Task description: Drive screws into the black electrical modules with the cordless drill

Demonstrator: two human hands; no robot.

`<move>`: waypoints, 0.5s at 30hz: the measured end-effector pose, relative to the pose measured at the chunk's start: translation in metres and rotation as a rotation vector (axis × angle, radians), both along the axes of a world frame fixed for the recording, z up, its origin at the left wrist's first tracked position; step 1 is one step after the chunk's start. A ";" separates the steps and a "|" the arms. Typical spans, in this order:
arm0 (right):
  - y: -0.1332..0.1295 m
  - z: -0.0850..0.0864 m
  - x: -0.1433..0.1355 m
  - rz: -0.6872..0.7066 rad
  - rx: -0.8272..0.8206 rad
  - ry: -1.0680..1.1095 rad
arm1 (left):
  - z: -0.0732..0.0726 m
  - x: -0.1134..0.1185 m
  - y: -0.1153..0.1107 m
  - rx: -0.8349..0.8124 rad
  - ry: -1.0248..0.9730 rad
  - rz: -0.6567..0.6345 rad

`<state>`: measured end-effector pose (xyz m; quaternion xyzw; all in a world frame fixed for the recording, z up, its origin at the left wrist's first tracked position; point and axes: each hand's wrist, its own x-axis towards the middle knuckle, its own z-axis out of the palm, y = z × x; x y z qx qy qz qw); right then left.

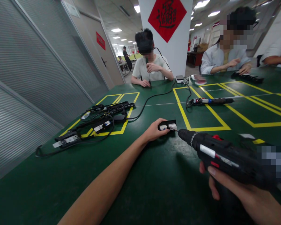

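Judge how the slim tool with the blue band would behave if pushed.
The slim tool would probably move as one stiff piece, being long and straight. Its round-looking barrel may roll, though the black cable bunched at one end could drag on it.

Green table (154, 175) — yellow rectangle outlines (208, 128) across it.

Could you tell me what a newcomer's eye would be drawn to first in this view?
Probably the big black power drill in the right hand, filling the lower right and aimed at a small black part that the left hand holds on the green table. Next might come the red diamond sign on the white pillar, top centre, above a person in a dark headset.
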<state>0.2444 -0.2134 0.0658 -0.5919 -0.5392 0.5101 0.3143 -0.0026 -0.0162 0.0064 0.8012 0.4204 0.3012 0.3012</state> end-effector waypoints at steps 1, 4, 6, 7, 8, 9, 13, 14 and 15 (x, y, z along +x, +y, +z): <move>0.000 -0.001 0.002 0.030 -0.008 -0.027 | 0.000 0.000 0.000 0.000 0.000 -0.002; 0.000 -0.001 0.006 0.088 -0.020 -0.077 | -0.001 0.000 0.001 0.006 -0.005 -0.011; 0.000 0.001 0.007 0.082 -0.032 -0.067 | -0.001 0.000 0.001 0.013 -0.007 -0.016; 0.000 0.001 0.007 0.075 -0.041 -0.068 | -0.002 0.000 0.001 0.017 -0.008 -0.018; 0.001 0.002 0.007 0.077 -0.051 -0.074 | -0.002 0.000 0.001 0.020 -0.008 -0.019; 0.001 0.002 0.008 0.078 -0.055 -0.090 | -0.002 0.000 0.001 0.023 -0.009 -0.020; 0.002 0.002 0.009 0.092 -0.038 -0.129 | -0.001 0.000 0.001 0.031 -0.014 -0.012; 0.002 0.002 0.009 0.091 -0.028 -0.135 | -0.001 0.000 0.001 0.033 -0.014 -0.010; 0.002 0.003 0.008 0.086 -0.016 -0.145 | -0.002 0.000 0.001 0.035 -0.014 -0.008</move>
